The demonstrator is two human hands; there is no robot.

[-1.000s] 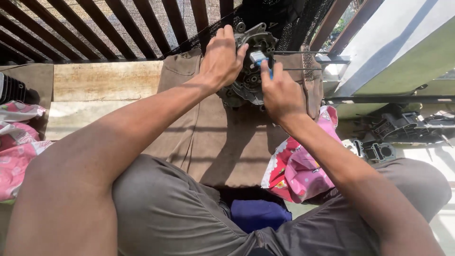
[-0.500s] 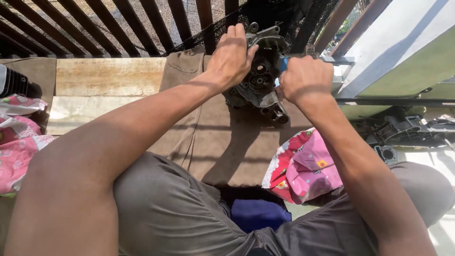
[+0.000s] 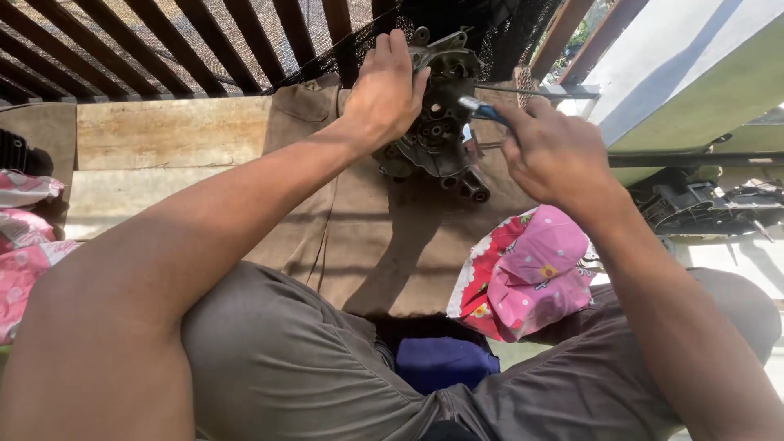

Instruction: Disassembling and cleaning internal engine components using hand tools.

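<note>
A dark greasy metal engine casing (image 3: 441, 135) stands tilted on a brown cloth (image 3: 367, 220) by a slatted wooden railing. My left hand (image 3: 384, 94) grips the casing's upper left edge and holds it up. My right hand (image 3: 555, 155) is closed around a blue-handled tool (image 3: 482, 109), whose metal tip points into the casing's open face. My knees in grey-brown shorts fill the lower part of the head view.
A pink and red flowered cloth (image 3: 527, 278) lies bunched beside my right knee. More pink cloth (image 3: 24, 237) sits at the far left. Black machine parts (image 3: 702, 208) lie at the right under a pale green panel. A blue object (image 3: 445, 363) rests between my legs.
My right hand pulled back to the right, then turned the blue-handled tool's tip toward the casing. The casing now stands more upright under my left hand.
</note>
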